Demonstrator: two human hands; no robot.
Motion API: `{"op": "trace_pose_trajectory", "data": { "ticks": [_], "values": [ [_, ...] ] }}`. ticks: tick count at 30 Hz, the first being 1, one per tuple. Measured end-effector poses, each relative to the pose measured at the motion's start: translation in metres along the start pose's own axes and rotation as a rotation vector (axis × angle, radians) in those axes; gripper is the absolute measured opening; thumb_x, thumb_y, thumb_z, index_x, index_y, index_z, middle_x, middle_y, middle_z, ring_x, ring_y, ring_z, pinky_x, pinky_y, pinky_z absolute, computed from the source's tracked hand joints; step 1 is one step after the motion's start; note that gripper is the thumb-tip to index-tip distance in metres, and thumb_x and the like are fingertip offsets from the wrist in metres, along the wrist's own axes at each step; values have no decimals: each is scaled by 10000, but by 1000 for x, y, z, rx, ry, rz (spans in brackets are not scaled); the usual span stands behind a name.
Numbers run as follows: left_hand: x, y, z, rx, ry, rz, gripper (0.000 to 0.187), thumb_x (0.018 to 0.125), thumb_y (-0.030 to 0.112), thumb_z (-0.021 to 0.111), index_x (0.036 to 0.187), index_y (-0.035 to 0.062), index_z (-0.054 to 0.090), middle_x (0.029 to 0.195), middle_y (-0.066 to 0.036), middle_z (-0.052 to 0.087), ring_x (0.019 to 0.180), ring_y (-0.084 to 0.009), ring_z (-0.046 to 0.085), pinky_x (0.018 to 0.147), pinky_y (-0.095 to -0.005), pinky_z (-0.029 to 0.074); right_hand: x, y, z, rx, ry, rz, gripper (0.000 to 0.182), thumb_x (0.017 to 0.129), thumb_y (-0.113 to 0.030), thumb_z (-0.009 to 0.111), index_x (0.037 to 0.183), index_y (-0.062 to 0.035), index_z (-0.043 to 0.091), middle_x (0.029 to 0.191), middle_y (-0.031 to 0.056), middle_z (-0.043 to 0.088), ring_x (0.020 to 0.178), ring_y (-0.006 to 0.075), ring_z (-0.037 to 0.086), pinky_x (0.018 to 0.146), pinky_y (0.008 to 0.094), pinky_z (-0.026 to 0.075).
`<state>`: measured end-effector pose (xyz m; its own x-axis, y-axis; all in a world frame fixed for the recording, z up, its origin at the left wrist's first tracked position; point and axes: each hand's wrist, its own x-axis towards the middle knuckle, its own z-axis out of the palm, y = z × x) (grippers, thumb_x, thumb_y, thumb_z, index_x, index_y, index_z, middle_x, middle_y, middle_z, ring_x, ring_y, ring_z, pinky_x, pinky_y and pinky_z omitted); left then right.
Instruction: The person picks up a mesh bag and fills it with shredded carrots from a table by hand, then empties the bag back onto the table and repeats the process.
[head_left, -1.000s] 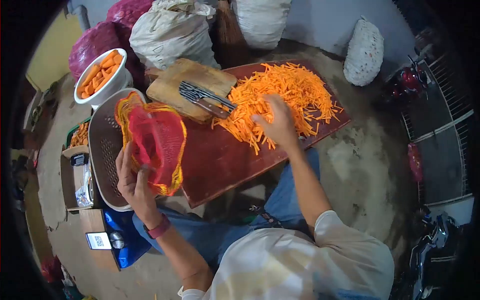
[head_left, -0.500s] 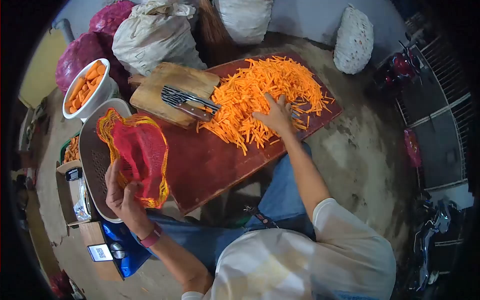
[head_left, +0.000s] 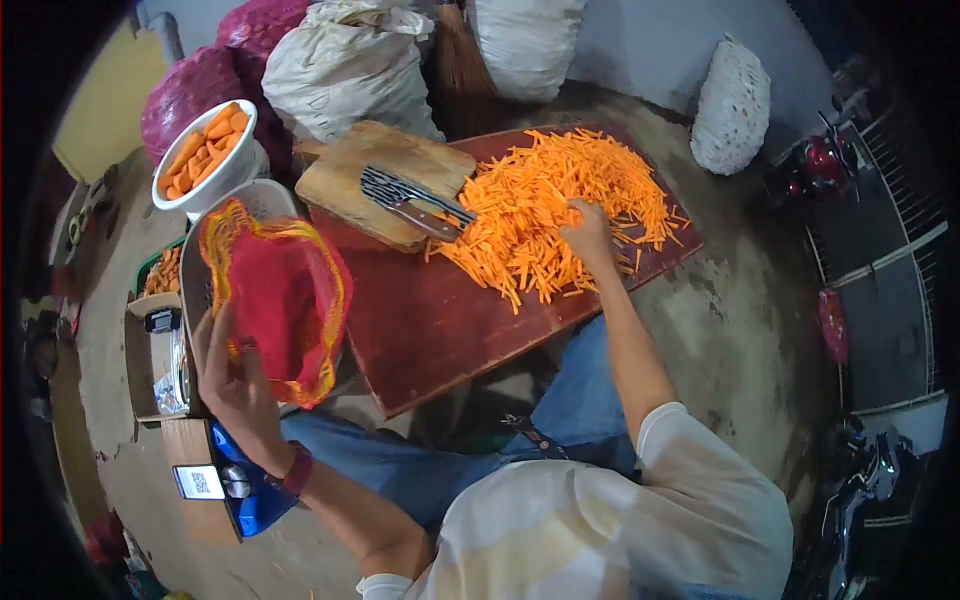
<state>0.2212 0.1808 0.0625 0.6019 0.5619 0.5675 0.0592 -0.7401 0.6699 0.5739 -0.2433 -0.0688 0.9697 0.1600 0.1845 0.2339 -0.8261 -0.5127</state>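
I'm clamping net bag in left hand, by left edge of bench. Right hand reaching carrot sticks, grip unclear; heap leaving near-left open. QR code showing.

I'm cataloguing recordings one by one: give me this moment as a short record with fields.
Left hand: holding a red mesh bag
Right hand: at the carrot stick pile, grip unclear
Pile surface: red board
Wooden board: on the red board, bearing a brown-handled knife
White bowl: filled with carrots
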Motion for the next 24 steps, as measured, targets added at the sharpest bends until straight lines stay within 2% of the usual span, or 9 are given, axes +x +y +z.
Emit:
{"op": "trace_pose_trajectory", "data": {
  "ticks": [1,4,8,10,13,16,19,22,24],
  "values": [
    [-4,2,2,-31,-1,-25,571,833,-157,532,1356,7,693,1338,-157,653,1217,-259,646,961,-321,518,2,0,-3,94,0,36,527,807,-134,795,1324,-83,704,1440,244,597,1203,386,650,947,467,558],
    [-13,0,11,-202,34,-24,616,796,-166,531,1367,5,688,1348,-163,647,1246,-256,634,1015,-322,497,14,17,-6,284,49,68,504,791,-59,771,1288,-23,696,1125,138,717,1077,247,689,903,396,546],
    [-13,-1,15,-308,67,-6,630,783,-155,568,1386,-5,677,1396,-161,617,1304,-266,601,1080,-340,470,22,13,-26,642,125,234,467,782,-25,767,1248,-32,733,1218,142,722,1027,259,712,822,368,569],
    [-13,-3,18,-288,83,-6,630,783,-144,585,1391,-4,675,1406,-155,610,1310,-264,595,1095,-350,463,21,-5,-46,742,129,245,476,776,-1,766,1250,-22,725,1161,115,732,940,225,724,809,334,572],
    [-12,-7,33,-411,153,-89,623,795,-110,613,1407,-2,663,1410,-168,601,1319,-266,586,1124,-366,449,25,-32,-56,882,257,135,478,789,-3,770,1261,-4,695,1096,100,733,834,174,706,754,299,577],
    [-11,-20,43,-381,183,-66,617,804,-107,607,1411,-8,655,1411,-173,592,1311,-266,593,1110,-364,466,17,-82,-71,1212,213,61,463,799,-7,773,1249,9,668,1023,126,732,770,183,702,696,311,588],
    [-10,-10,49,-443,188,-84,616,802,-108,603,1408,-11,654,1409,-166,593,1309,-265,596,1106,-359,467,-15,-151,-91,1371,-14,71,429,814,-47,770,1225,2,658,959,141,718,712,187,698,633,319,591],
    [-11,-8,57,-516,167,-109,626,816,-148,604,1427,-19,639,1449,-135,567,1351,-228,567,1143,-339,435,-37,-208,-85,1493,-291,-48,431,874,-142,729,1256,20,614,976,119,699,748,212,675,630,293,553],
    [-11,-11,60,-449,169,-92,620,819,-141,606,1427,-21,639,1460,-139,557,1341,-230,575,1133,-337,443,-55,-266,-76,1584,-292,-28,441,884,-194,725,1256,14,608,974,127,695,712,202,656,603,296,533]
  ]
}}
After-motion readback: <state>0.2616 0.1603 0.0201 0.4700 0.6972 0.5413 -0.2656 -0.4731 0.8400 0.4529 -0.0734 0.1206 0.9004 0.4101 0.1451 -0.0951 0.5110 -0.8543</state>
